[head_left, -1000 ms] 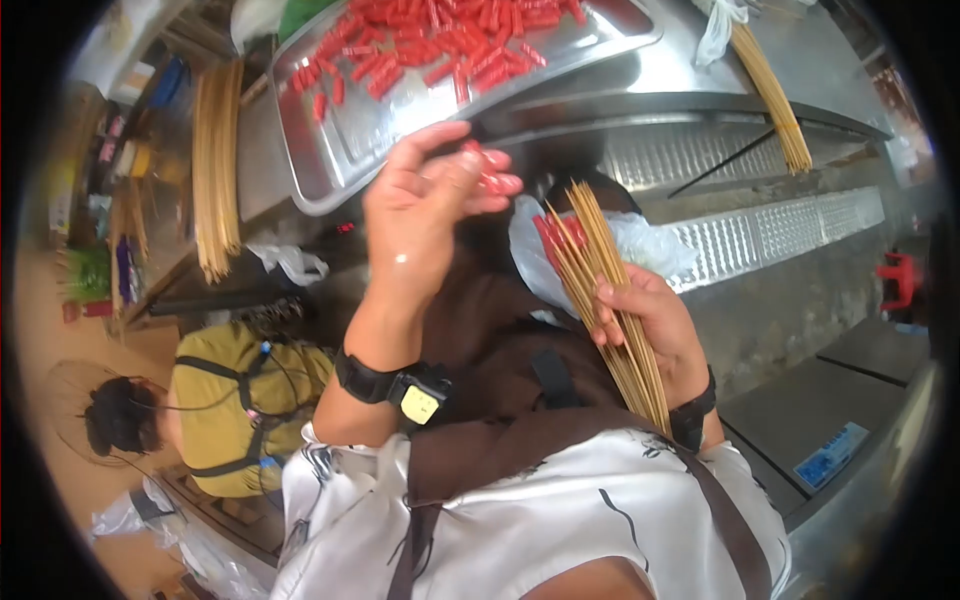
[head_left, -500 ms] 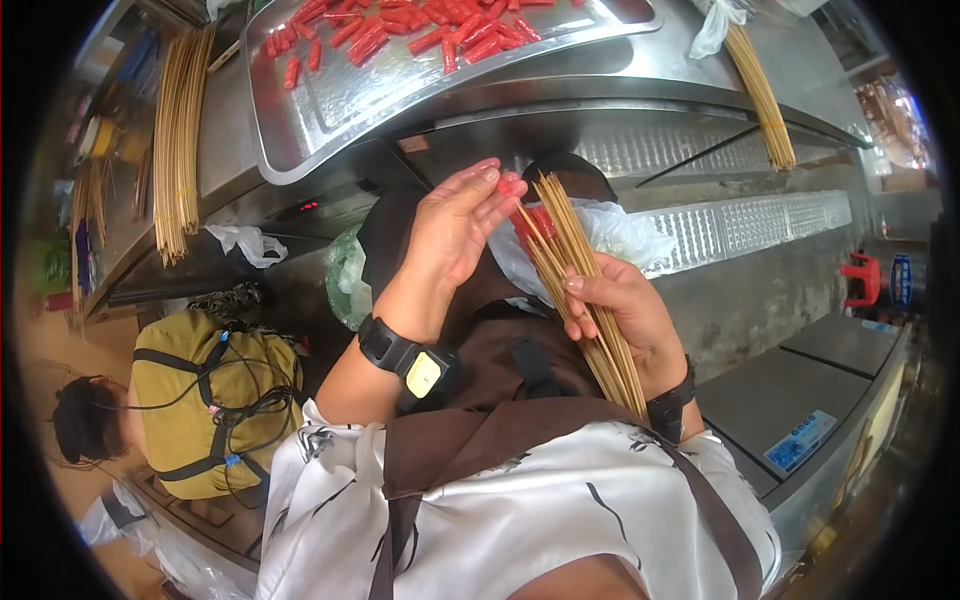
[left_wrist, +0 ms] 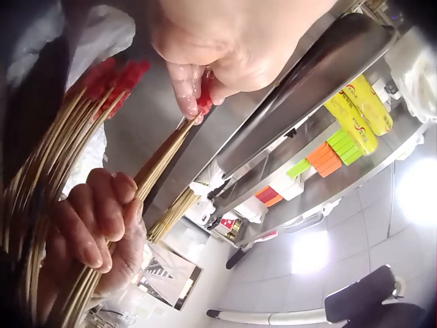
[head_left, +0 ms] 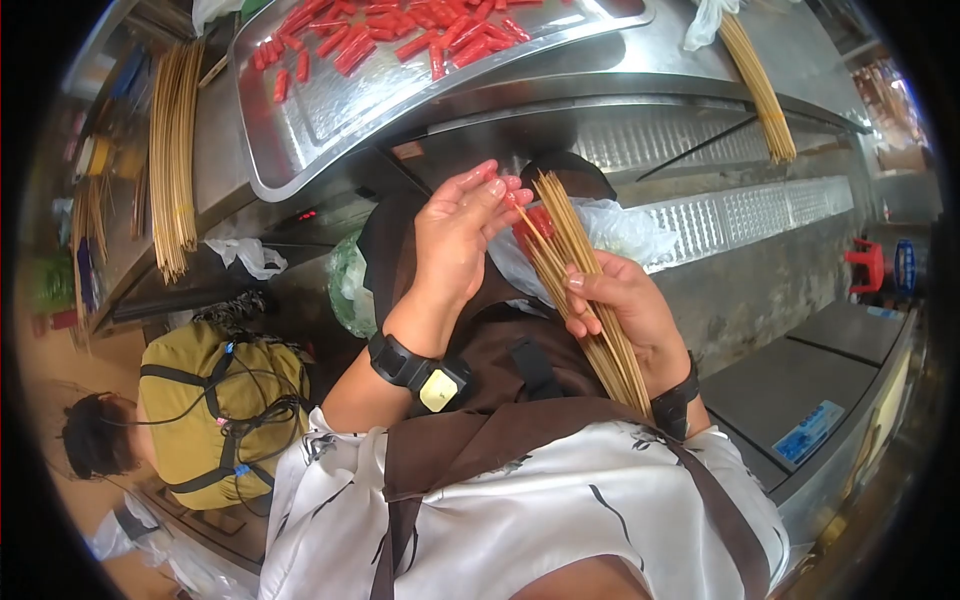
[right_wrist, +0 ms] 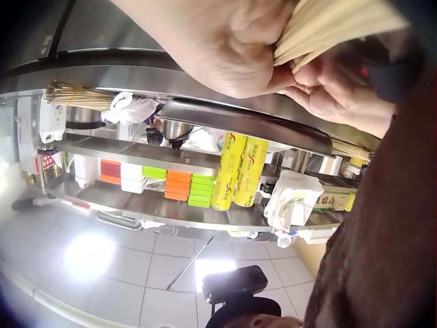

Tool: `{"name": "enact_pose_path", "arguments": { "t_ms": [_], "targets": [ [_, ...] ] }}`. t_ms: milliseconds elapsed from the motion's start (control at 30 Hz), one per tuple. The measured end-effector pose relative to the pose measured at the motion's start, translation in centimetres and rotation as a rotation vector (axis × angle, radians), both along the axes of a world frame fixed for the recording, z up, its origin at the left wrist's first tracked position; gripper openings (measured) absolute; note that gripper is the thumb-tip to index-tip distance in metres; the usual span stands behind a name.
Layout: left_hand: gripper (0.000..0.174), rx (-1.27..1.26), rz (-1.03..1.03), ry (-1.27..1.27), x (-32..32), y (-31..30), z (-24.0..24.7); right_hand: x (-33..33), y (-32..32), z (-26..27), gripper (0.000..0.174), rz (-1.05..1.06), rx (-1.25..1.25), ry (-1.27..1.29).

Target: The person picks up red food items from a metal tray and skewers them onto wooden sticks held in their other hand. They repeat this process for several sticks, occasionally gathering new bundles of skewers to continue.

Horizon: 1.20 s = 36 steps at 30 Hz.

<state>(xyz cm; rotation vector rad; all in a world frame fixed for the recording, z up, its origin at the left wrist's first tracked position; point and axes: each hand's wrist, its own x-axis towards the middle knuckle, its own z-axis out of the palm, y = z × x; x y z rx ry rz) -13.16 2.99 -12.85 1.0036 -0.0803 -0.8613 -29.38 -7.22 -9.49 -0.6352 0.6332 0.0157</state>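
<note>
In the head view my left hand (head_left: 452, 238) pinches a short red sausage-like piece at the tip of one thin wooden skewer. The left wrist view shows this red piece (left_wrist: 205, 101) between thumb and fingers, with the skewer's point at it. My right hand (head_left: 632, 308) grips a thick bundle of skewers (head_left: 622, 365), slanting up to the left. Several skewers in the bundle carry red pieces (head_left: 540, 222) near their upper ends. Beyond the hands, a metal tray (head_left: 310, 130) holds a loose heap of red pieces (head_left: 450, 35).
Bundles of skewers lie on the steel counter, one at left (head_left: 175, 150) and one at right (head_left: 757, 90). Below the hands hangs a pale plastic bag (head_left: 635, 235). A person in a yellow top (head_left: 225, 400) is at left. A red stool (head_left: 863, 265) stands at right.
My left hand has come down from near the tray toward the skewers, bringing the red piece to a skewer's tip. The right hand still holds the bundle.
</note>
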Motion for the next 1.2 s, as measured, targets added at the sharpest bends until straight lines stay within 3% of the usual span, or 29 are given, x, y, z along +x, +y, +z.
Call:
{"name": "enact_pose_path", "arguments": {
  "t_ms": [233, 800, 1067, 1133, 1200],
  "targets": [
    [0.025, -0.03, 0.006, -0.135, -0.8, 0.0, -0.5, -0.1, -0.1, -0.2, 0.008, -0.01, 0.016, 0.0],
    [0.024, -0.075, -0.04, -0.091, -2.0, 0.2, -1.4, -0.2, -0.4, -0.6, 0.011, 0.01, 0.015, -0.023],
    [0.021, 0.174, -0.175, -0.16, -0.3, 0.6, -1.4, -0.4, 0.4, 0.7, 0.023, -0.019, -0.244, -0.063],
    [0.021, 0.212, -0.195, -0.218, -0.4, 0.2, -1.3, -0.5, 0.3, 0.7, 0.023, 0.065, -0.549, -0.113],
    [0.021, 0.207, -0.189, -0.232, -0.4, -0.1, -1.6, -0.5, 0.3, 0.9, 0.024, 0.055, -0.61, -0.126]
  ]
}}
